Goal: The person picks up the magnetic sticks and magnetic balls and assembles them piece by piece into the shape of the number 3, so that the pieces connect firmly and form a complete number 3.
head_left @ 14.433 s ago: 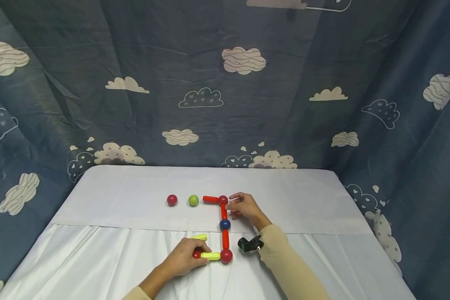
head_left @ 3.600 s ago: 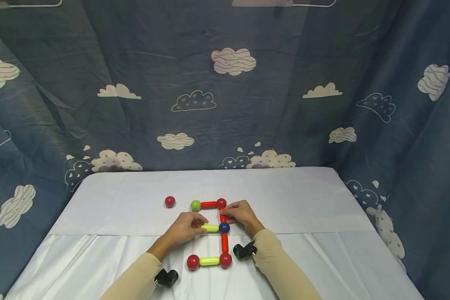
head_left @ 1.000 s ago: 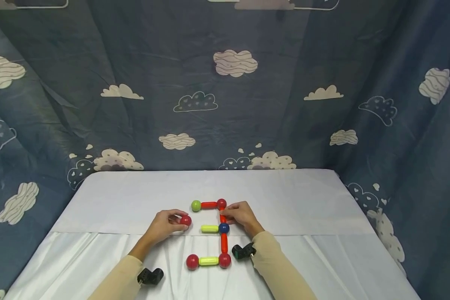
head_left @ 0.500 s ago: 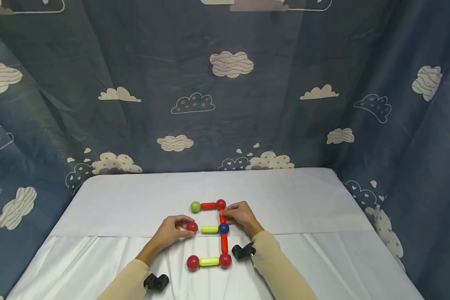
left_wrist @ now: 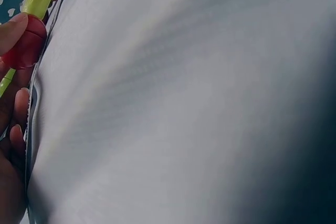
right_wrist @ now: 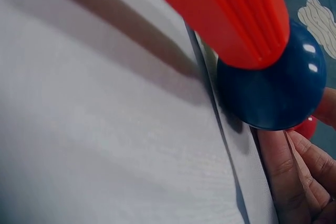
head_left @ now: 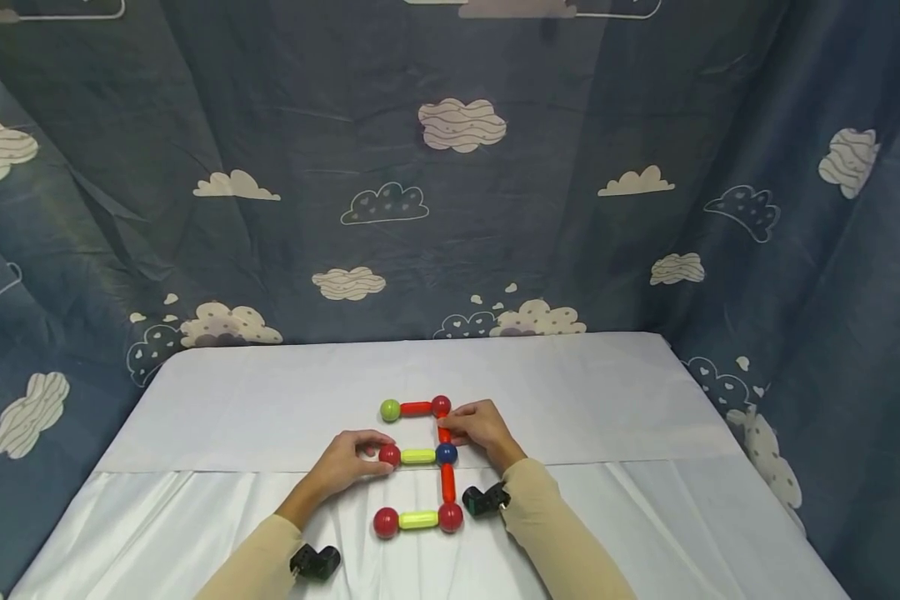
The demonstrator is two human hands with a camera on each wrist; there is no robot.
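On the white cloth lies a flat figure of balls and ridged rods. My left hand (head_left: pixel 345 460) pinches a red ball (head_left: pixel 390 455) that touches the free end of the middle yellow rod (head_left: pixel 417 457). That rod meets a blue ball (head_left: pixel 446 453). My right hand (head_left: pixel 484 427) pinches the upper red rod (head_left: pixel 444 433), between the blue ball and the top red ball (head_left: pixel 441 405). In the left wrist view, a thumb presses the red ball (left_wrist: pixel 26 43). The blue ball (right_wrist: pixel 273 82) and lower red rod (right_wrist: pixel 226 14) fill the right wrist view's upper right.
A green ball (head_left: pixel 390 410) ends the top red rod (head_left: pixel 416 408). Below, a yellow rod (head_left: pixel 417 520) joins two red balls, one at the lower left (head_left: pixel 386 522). A dark cloud-patterned curtain (head_left: pixel 390 250) hangs behind the table. Black cameras (head_left: pixel 315 562) sit on both wrists.
The green ball and middle yellow rod have joined the figure. My left hand has carried the loose red ball from the back left onto the yellow rod's end; my right hand still holds the red rod.
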